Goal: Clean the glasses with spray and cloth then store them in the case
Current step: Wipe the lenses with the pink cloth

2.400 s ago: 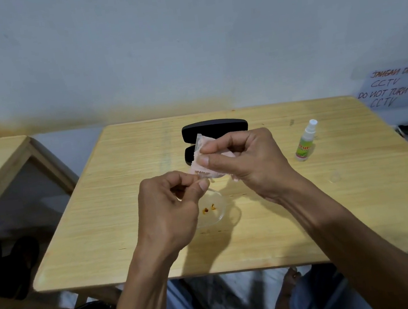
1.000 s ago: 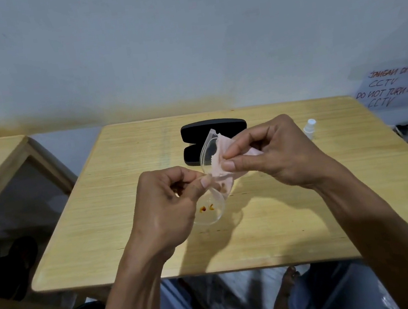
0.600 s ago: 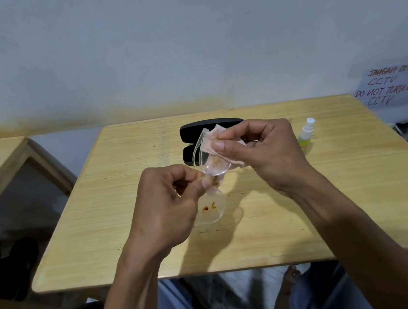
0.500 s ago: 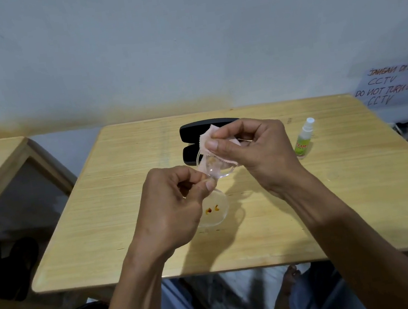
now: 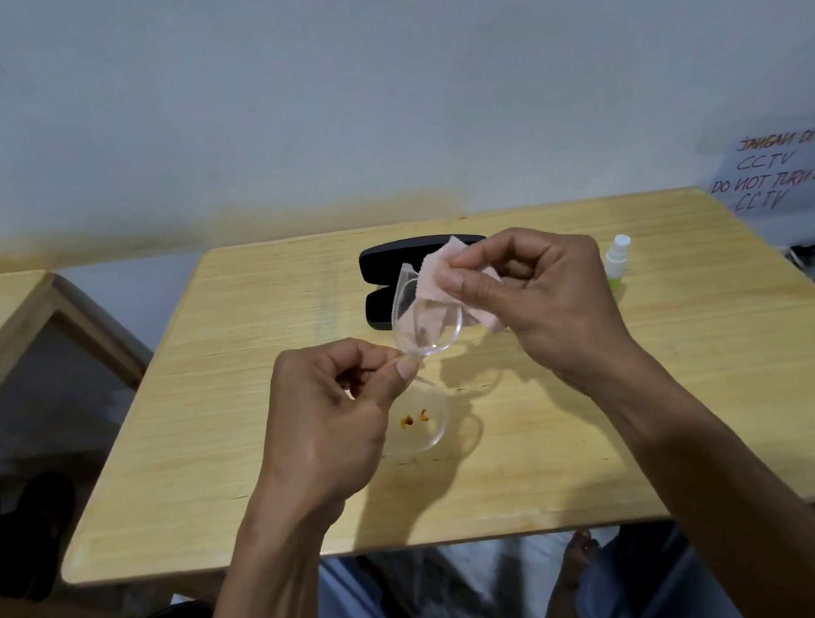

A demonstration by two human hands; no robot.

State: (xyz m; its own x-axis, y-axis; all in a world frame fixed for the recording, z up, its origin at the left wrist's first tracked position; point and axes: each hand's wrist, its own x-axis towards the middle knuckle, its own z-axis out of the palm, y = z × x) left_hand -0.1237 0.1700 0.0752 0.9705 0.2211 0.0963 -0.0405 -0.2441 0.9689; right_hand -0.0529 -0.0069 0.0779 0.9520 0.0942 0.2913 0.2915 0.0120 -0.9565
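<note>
The tabletop (image 5: 670,429) carries the open black case (image 5: 391,279) near its far edge, the spray bottle (image 5: 617,263) toward the far right corner. Above its middle, the left hand (image 5: 328,433) pinches the clear glasses (image 5: 425,322) at their bridge, long axis running away from the person. The right hand (image 5: 545,306), nearer the upper lens, pinches the pink cloth (image 5: 448,277) against it.

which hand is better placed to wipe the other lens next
Right, probably. The right hand already pinches the pink cloth at the upper lens, while the left hand holds the clear glasses by the middle, steadying them.
</note>
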